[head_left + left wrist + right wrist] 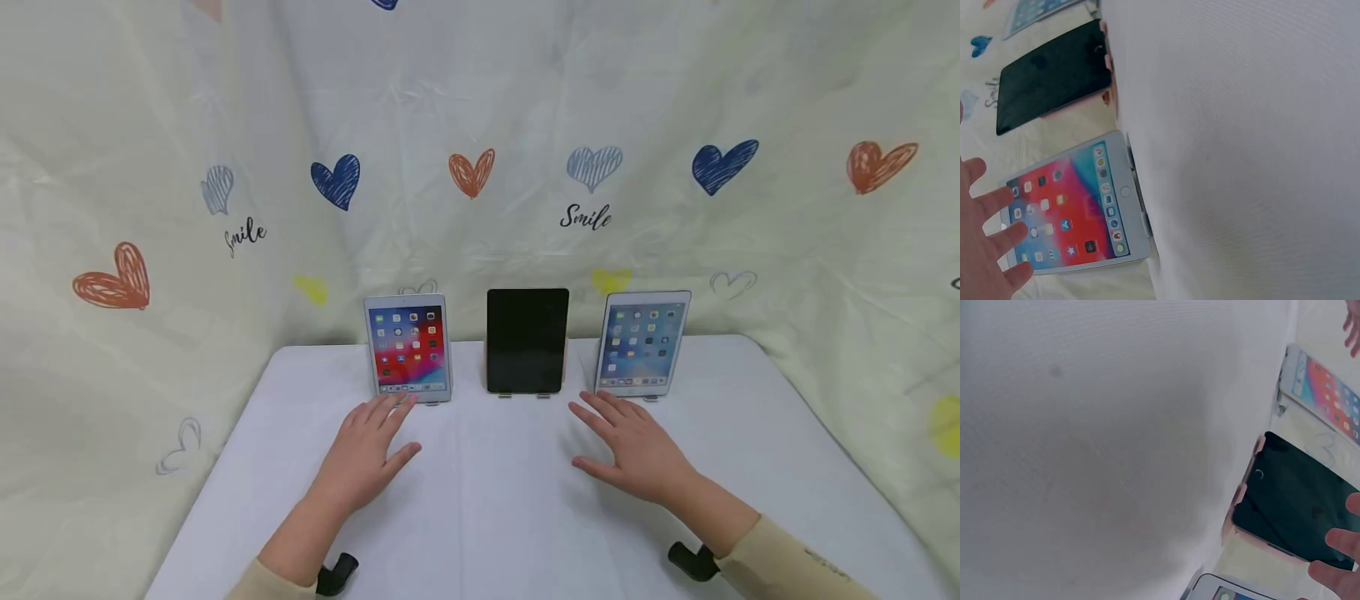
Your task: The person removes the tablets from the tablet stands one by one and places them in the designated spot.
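Observation:
Three tablets lean upright on stands along the back of a white table. The left tablet (408, 346) is white-framed with a red and blue lit home screen. In the middle stands a black tablet (527, 342) with a dark screen, on a pinkish stand. A white-framed tablet (643, 343) with a pale blue lit screen is on the right. My left hand (367, 454), fingers spread and holding nothing, is over the table in front of the left tablet. My right hand (637, 446) is likewise spread and unoccupied, in front of the right tablet. Whether either touches anything cannot be told.
White cloth covers the table (517, 500). Behind it hangs a pale curtain (525, 100) printed with hearts and the word Smile. A black wrist mount (337, 575) shows by the left forearm, and another black mount (693, 561) by the right.

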`<state>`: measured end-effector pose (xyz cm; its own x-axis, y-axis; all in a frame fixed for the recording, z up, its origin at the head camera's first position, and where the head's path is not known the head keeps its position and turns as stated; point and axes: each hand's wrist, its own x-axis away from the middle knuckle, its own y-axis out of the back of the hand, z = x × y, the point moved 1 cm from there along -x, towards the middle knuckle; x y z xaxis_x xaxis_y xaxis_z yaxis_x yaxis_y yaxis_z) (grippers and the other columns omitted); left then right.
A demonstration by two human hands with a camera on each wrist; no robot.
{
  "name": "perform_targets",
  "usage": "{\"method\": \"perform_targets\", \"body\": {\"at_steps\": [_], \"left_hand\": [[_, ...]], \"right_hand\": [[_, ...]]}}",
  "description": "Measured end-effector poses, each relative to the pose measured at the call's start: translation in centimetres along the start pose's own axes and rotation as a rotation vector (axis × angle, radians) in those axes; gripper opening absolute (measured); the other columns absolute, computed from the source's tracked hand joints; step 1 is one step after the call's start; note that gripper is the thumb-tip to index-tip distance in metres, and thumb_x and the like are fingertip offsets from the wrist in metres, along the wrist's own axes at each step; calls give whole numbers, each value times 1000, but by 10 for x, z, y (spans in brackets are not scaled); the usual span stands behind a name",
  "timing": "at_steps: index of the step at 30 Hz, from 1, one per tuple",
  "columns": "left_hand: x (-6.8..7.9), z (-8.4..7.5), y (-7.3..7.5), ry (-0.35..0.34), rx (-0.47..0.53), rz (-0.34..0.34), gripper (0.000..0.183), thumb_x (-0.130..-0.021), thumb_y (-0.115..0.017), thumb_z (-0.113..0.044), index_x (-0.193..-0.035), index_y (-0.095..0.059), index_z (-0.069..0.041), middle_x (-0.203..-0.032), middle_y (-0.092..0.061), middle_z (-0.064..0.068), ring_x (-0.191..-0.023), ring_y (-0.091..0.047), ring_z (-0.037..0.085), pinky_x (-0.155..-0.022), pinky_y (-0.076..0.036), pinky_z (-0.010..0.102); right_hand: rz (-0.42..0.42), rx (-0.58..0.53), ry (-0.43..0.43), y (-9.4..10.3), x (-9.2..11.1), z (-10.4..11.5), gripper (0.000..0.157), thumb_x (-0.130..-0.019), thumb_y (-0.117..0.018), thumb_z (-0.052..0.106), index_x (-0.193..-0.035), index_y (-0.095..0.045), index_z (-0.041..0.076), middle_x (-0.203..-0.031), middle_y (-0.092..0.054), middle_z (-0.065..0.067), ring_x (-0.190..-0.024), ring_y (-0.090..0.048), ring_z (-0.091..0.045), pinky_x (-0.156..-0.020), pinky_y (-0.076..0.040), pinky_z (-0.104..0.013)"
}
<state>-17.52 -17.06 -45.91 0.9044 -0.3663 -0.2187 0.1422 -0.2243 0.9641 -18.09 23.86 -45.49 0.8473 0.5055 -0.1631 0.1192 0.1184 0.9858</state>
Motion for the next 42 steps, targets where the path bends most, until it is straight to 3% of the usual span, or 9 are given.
{"method": "perform_targets", "body": {"at_steps": [12,21,28,36,42], "left_hand": [[-5,3,-2,40,26,-22,77,-93,-58,-58,-157,-29,-26,-153,-41,8,-140,-36,31,-111,-30,58],[-11,6,1,78,40,-21,78,-93,-58,-58,-157,-29,-24,-152,-42,9,-139,-37,32,-109,-32,59],[-14,9,5,103,64,-25,77,-94,-57,-55,-158,-28,-23,-153,-40,10,-140,-36,33,-109,-32,59],[-16,16,9,115,82,-60,75,-96,-55,-54,-157,-30,-20,-150,-43,12,-138,-37,34,-108,-33,60],[-18,23,8,135,96,-67,72,-97,-54,-52,-156,-31,-18,-149,-43,14,-138,-37,35,-108,-33,59]], "right_hand": [[24,-61,-18,-9,-10,9,79,-88,-59,67,-152,-41,25,-153,-43,-6,-139,-40,-34,-109,-33,-58],[22,-78,-16,-11,-17,16,78,-89,-54,70,-151,-44,25,-150,-46,-5,-137,-42,-34,-108,-34,-58],[18,-96,-45,-8,-27,22,78,-87,-56,70,-151,-43,26,-149,-48,-6,-135,-45,-32,-106,-36,-60],[9,-110,-41,-6,-38,29,83,-88,-42,78,-150,-45,24,-146,-51,-5,-133,-47,-31,-106,-37,-57],[3,-134,-55,-6,-46,34,79,-89,-49,73,-149,-47,22,-145,-52,-6,-131,-49,-31,-105,-38,-57]]}}
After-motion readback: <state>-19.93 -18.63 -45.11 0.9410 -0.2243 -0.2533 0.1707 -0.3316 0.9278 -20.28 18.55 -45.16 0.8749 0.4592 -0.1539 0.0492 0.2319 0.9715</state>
